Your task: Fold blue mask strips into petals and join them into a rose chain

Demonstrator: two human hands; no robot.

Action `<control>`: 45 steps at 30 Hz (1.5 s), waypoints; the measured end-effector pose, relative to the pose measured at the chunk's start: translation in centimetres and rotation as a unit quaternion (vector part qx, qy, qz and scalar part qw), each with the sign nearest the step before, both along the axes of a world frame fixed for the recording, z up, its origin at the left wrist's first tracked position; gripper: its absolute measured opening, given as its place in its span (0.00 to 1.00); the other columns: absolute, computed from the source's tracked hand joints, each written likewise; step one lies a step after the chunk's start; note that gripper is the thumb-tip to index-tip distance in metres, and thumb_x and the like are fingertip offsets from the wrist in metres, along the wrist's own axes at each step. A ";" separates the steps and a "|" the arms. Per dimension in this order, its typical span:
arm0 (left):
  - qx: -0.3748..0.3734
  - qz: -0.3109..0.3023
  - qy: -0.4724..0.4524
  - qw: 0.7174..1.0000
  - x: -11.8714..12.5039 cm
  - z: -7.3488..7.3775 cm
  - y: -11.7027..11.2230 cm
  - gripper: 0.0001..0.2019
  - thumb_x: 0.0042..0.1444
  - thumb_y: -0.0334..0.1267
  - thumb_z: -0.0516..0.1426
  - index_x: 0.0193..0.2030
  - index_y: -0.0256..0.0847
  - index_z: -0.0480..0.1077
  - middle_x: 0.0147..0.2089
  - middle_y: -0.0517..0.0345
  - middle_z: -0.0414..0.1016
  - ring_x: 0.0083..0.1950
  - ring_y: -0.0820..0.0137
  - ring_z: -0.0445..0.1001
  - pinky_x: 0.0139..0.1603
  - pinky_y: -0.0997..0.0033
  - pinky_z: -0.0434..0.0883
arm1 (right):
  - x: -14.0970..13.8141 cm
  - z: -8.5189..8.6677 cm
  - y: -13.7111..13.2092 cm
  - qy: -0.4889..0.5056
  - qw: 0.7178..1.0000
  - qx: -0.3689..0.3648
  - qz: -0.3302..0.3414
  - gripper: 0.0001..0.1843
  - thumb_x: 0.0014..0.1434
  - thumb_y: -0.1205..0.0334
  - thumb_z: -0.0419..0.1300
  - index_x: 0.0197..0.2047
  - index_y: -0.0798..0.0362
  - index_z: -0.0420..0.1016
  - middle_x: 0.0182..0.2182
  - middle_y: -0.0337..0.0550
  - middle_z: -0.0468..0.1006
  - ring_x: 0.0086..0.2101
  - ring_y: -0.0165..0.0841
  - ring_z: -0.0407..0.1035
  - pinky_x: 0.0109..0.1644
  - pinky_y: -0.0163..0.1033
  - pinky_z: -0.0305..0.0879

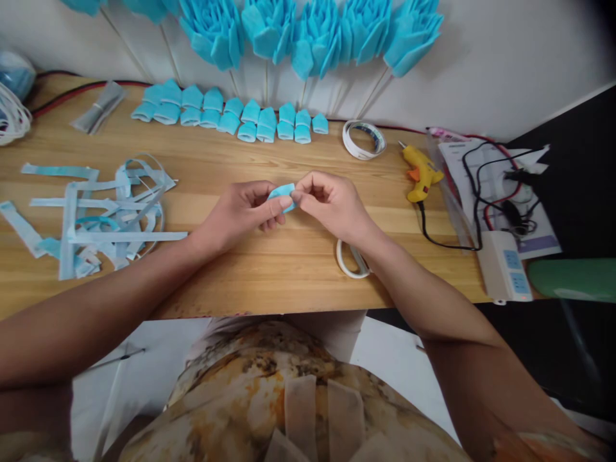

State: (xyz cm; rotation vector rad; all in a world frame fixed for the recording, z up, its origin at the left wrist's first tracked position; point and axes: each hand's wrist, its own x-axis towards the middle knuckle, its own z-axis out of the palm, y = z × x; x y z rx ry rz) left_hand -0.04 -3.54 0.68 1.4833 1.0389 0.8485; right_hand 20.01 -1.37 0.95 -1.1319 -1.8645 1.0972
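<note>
A small light-blue fabric piece [282, 192] is pinched between my two hands above the middle of the wooden table. My left hand [253, 208] grips it from the left, its thumb lying along the front. At the piece's right end, my right hand [327, 199] closes thumb and fingertips on the edge. Behind my hands stands a row of similar folded blue petal pieces [251, 112]. Partly hidden under my right wrist lie white-handled scissors or a similar white loop [350, 262]; I cannot tell which.
Blue fabric scraps [120, 212] are heaped on the left. A tape roll [364, 139] and a yellow glue gun [420, 172] lie to the right, its cord running to a power strip [505, 266]. Blue fabric flowers [317, 38] on thin sticks lean against the wall.
</note>
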 end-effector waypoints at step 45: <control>0.003 0.024 0.013 1.000 0.0 0.3 -0.1 0.14 0.59 0.45 0.64 0.25 0.41 0.72 0.23 0.59 0.75 0.24 0.74 0.70 0.27 0.76 0.70 | 0.4 0.5 0.1 0.033 0.996 -0.078 0.040 0.12 0.58 0.52 0.67 0.33 0.52 0.74 0.24 0.33 0.67 0.27 0.26 0.58 0.31 0.35 0.55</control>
